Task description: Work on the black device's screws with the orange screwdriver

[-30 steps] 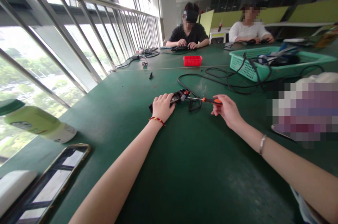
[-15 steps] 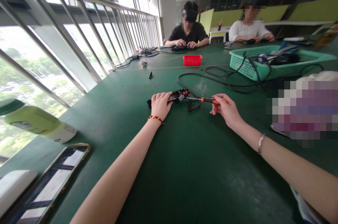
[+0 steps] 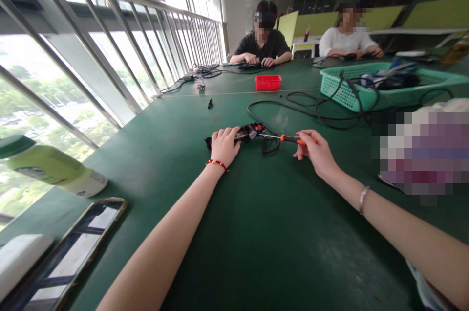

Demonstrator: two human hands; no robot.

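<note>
A black corded device [image 3: 245, 132] lies on the green table, its inner parts and some coloured wires exposed at the right end. My left hand [image 3: 224, 145] is closed over its left part and holds it against the tabletop. In my right hand [image 3: 315, 152] is a screwdriver [image 3: 291, 139] with an orange and black handle, pinched between thumb and fingers. Its thin shaft points left, and the tip meets the device's open end; the exact spot is too small to make out. A black cable [image 3: 269, 101] runs from the device toward the right.
Beyond the device are a small black piece [image 3: 210, 103] and a red tray [image 3: 268, 82]. A green basket [image 3: 344, 92] with cables stands at the right. A phone [image 3: 82, 252] and a bottle [image 3: 54, 166] lie at the left. Two people [image 3: 262, 39] sit across the table.
The view has shifted very slightly. Both hands, the device and the screwdriver keep practically the same positions relative to each other.
</note>
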